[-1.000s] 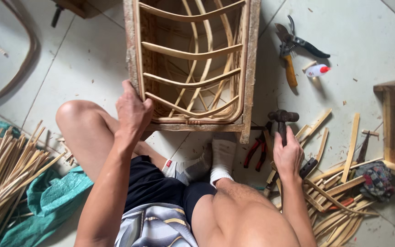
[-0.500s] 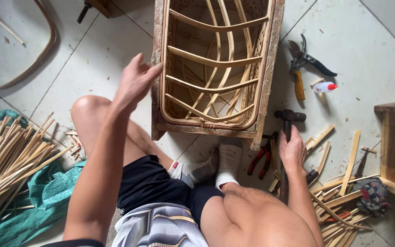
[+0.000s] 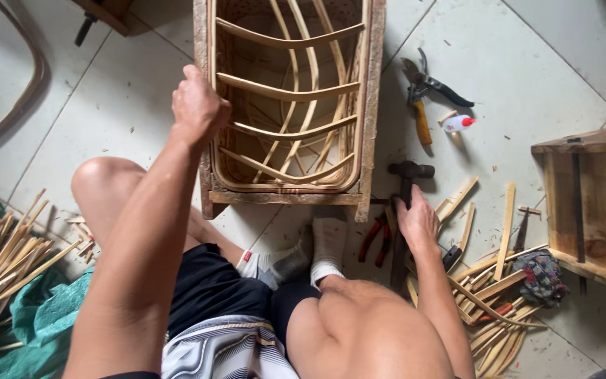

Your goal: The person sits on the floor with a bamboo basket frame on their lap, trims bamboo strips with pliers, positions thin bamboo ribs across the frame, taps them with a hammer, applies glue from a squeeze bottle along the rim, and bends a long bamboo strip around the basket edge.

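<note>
On the tiled floor [image 3: 527, 91], btwn the person's knees, stands the biggest thing here: a wooden frame [image 3: 372, 105] w/ a half-built cane basket [image 3: 285, 91] seated inside it, curved ribs running across and lengthwise. One socked foot [image 3: 329, 242] presses against the frame's near edge.

Left hand [image 3: 196, 107] is closed over the frame's left rail, fingers curled on the rim, a holding grip that steadies the whole piece. Right hand [image 3: 416, 223] lies on the handle of a hammer [image 3: 405, 184], just right of the frame's near corner; fingers wrap the handle, head resting on the floor, not raised.

Step in hand, as I judge it: bracing the frame w/ one hand while taking up the hammer w/ the other. Next move would call for a firm hold on the handle, lift clear of the red-handled pliers [image 3: 375, 235] lying just beside it, and the left hand kept off whatever spot gets struck.

Around: bundle of cane strips [image 3: 1, 260] on a green cloth [image 3: 40, 316] at far left, wooden box [image 3: 587, 203] at right, loose offcuts [image 3: 499, 281] near the right arm, pruning shears [image 3: 426, 88] and a small glue bottle [image 3: 457, 123] beyond the hammer.
</note>
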